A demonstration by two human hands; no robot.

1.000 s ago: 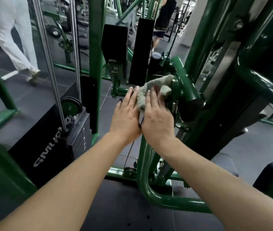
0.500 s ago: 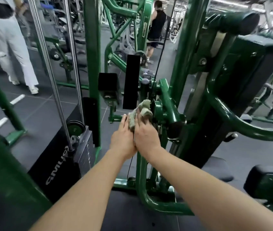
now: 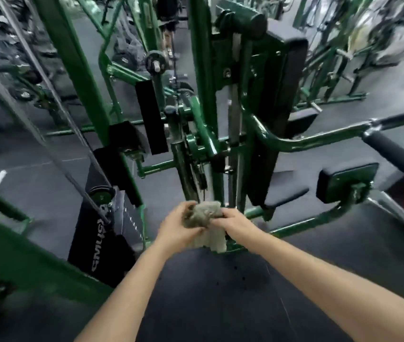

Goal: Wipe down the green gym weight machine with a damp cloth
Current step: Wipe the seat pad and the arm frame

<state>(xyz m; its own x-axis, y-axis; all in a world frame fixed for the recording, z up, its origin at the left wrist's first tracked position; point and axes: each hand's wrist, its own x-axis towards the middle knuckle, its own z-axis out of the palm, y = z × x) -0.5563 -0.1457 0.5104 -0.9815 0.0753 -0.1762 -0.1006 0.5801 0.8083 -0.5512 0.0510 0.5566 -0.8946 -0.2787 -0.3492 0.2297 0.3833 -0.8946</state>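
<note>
A crumpled grey-green cloth (image 3: 207,218) hangs between both my hands, low in front of the green weight machine (image 3: 203,134). My left hand (image 3: 177,229) grips its left side with curled fingers. My right hand (image 3: 236,225) holds its right side, and a loose end droops below. The cloth is off the machine's pivot arm (image 3: 202,129), which stands above and behind it. The frame is blurred.
A black weight stack (image 3: 97,233) with chrome guide rods stands at left. A black back pad (image 3: 282,95), a small pad (image 3: 346,181) and a curved green handle bar (image 3: 319,139) are at right. Other green machines fill the background on dark floor.
Both hands have come down and away from the pivot arm with the cloth, which is now bunched between them. The view has pulled back and tilted.
</note>
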